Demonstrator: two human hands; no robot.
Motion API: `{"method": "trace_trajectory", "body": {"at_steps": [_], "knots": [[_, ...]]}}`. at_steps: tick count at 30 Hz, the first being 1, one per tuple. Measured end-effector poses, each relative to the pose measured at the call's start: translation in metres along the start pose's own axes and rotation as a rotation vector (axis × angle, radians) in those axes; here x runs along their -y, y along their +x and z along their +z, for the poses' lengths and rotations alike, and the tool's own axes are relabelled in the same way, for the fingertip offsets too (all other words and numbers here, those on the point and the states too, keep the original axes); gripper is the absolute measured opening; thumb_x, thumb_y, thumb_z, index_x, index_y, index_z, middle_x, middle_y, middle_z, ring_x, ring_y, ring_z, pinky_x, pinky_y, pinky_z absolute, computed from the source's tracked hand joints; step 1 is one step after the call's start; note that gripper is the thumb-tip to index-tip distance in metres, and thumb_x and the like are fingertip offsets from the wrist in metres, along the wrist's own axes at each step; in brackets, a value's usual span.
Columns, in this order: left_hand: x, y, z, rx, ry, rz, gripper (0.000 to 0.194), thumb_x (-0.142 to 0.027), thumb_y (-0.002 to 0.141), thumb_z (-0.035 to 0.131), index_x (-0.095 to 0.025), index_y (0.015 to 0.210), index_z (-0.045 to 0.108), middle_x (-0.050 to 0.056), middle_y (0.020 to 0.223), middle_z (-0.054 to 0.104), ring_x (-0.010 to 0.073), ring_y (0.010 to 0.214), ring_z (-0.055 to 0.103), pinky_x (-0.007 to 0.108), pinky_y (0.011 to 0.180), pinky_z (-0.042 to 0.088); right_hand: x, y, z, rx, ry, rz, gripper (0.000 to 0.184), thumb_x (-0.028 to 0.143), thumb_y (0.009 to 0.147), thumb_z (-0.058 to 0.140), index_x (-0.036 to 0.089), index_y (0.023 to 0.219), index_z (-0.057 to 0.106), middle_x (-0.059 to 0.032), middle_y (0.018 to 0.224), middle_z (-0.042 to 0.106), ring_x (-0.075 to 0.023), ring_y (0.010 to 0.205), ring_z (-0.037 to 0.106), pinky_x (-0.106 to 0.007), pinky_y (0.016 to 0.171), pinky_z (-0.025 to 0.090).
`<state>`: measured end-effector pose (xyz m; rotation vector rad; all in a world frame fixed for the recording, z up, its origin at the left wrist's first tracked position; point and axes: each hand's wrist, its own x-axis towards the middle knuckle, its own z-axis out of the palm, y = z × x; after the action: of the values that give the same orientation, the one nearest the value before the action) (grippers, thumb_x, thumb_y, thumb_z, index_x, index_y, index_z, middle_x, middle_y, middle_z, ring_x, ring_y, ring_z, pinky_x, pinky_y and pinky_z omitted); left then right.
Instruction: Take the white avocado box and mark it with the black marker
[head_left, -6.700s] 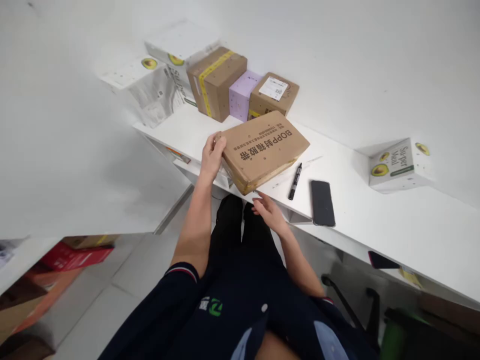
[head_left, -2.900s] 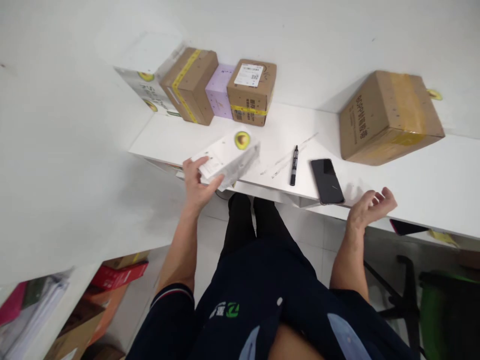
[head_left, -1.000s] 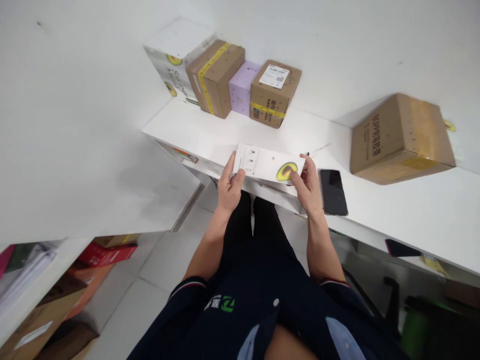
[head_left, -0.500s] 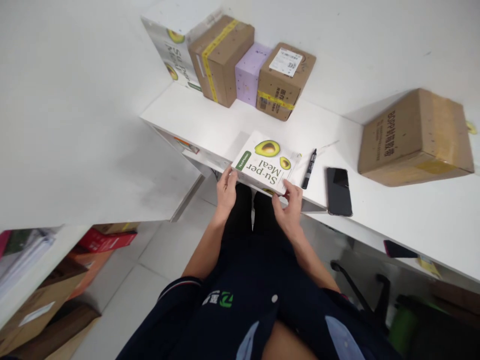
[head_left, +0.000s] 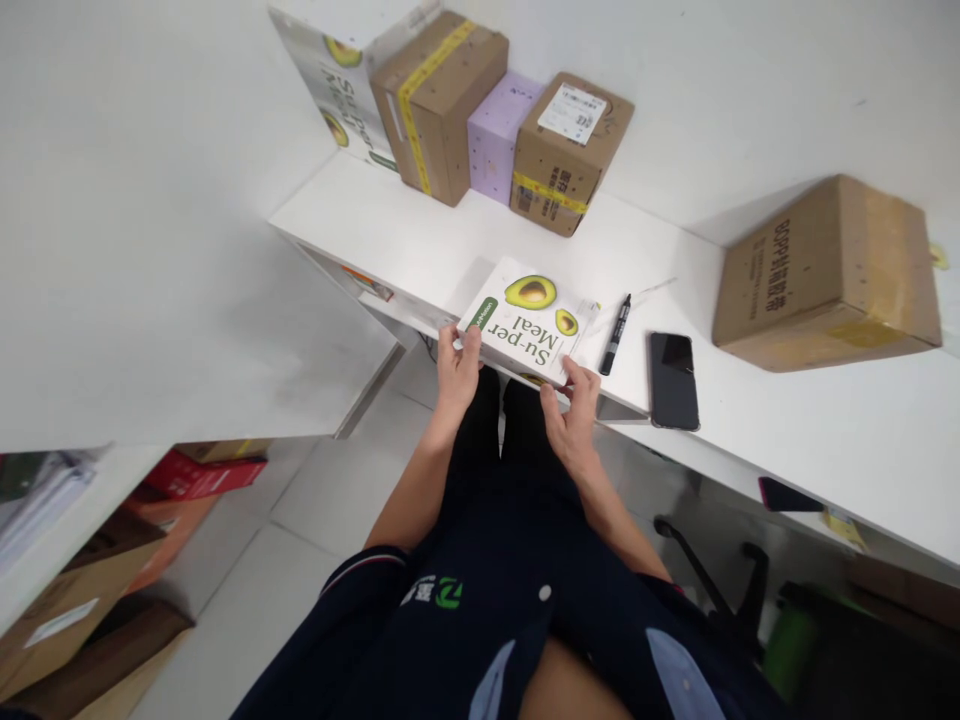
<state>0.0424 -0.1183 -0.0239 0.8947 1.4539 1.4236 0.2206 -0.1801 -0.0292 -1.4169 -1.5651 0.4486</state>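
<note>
White walls are filling the upper part of the frame, and a long white desk point(head_left: 750, 400) is running from the upper centre down to the right edge. At the right of the frame a big brown carton point(head_left: 825, 270) is sitting on the desk against the wall. In the upper centre a row of parcels is standing at the back of the desk: a white avocado-printed box point(head_left: 330, 60), a brown box with yellow tape point(head_left: 435, 100), a lilac box point(head_left: 495, 135) and a labelled brown box point(head_left: 570, 150), each touching the next. Centre frame, the white Su-per Meal box point(head_left: 525, 320) is lying flat at the near edge of the desk. The left hand point(head_left: 459, 365) is gripping its left corner, fingers closed on the edge, and the right hand point(head_left: 574, 420) is pinching its near right corner, thumb on top. Just right of the box a black marker point(head_left: 615, 335) is lying, and beyond it a dark phone point(head_left: 673, 367) is resting face up. At the lower left, red and brown boxes point(head_left: 150, 510) are stacking under a shelf.
</note>
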Motion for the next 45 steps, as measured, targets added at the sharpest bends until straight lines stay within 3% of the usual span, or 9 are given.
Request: {"method": "trace_trajectory", "body": {"at_steps": [5,9,17,30,37,45], "knots": [[-0.008,-0.003,0.009,-0.016,-0.047,-0.087,0.069,-0.075,0.067,0.074,-0.022,0.101,0.044,0.009,0.118,0.052,0.0210,0.097,0.066,0.021,0.053,0.057,-0.003,0.001,0.001,-0.020,-0.086,-0.060,0.047,0.036,0.096,0.056,0.024,0.141,0.050,-0.0103,0.117,0.047,-0.0206,0.103,0.056,-0.042,0.089,0.059],[-0.010,-0.005,0.018,-0.068,-0.076,-0.109,0.067,-0.056,0.064,0.085,-0.023,0.104,0.043,0.010,0.128,0.049,0.0210,0.097,0.067,0.023,0.053,0.059,-0.004,0.003,0.001,-0.039,-0.208,-0.121,0.045,0.039,0.096,0.057,0.022,0.138,0.054,-0.0107,0.113,0.050,-0.0227,0.101,0.059,-0.043,0.088,0.059],[-0.009,-0.008,0.027,-0.131,-0.320,-0.157,0.062,-0.030,0.060,0.086,-0.025,0.102,0.040,0.001,0.102,0.064,0.0153,0.079,0.070,0.026,0.061,0.060,-0.001,-0.006,0.005,-0.033,-0.286,-0.112,0.041,0.041,0.097,0.053,0.024,0.135,0.053,-0.0113,0.115,0.050,-0.0232,0.102,0.059,-0.046,0.088,0.060],[0.005,-0.011,0.023,-0.118,-0.407,-0.111,0.064,-0.036,0.058,0.089,-0.026,0.099,0.042,0.000,0.101,0.065,0.0142,0.083,0.068,0.022,0.060,0.056,-0.004,-0.012,0.009,-0.056,-0.217,-0.118,0.038,0.035,0.098,0.053,0.024,0.134,0.052,-0.0125,0.119,0.048,-0.0237,0.107,0.058,-0.047,0.090,0.058],[0.008,-0.014,0.023,-0.108,-0.405,-0.087,0.059,-0.041,0.064,0.088,-0.027,0.103,0.045,0.002,0.115,0.064,0.0173,0.091,0.069,0.026,0.064,0.058,-0.006,-0.012,0.009,-0.063,-0.249,-0.156,0.041,0.033,0.098,0.053,0.026,0.138,0.048,-0.0118,0.119,0.047,-0.0233,0.108,0.058,-0.048,0.092,0.058],[-0.003,-0.019,0.025,-0.065,-0.475,-0.229,0.066,-0.039,0.066,0.087,-0.032,0.115,0.044,0.000,0.107,0.068,0.0164,0.088,0.070,0.030,0.072,0.060,-0.008,-0.012,0.011,-0.061,-0.234,-0.142,0.041,0.033,0.098,0.053,0.025,0.138,0.047,-0.0120,0.121,0.047,-0.0225,0.108,0.058,-0.046,0.092,0.059]]}}
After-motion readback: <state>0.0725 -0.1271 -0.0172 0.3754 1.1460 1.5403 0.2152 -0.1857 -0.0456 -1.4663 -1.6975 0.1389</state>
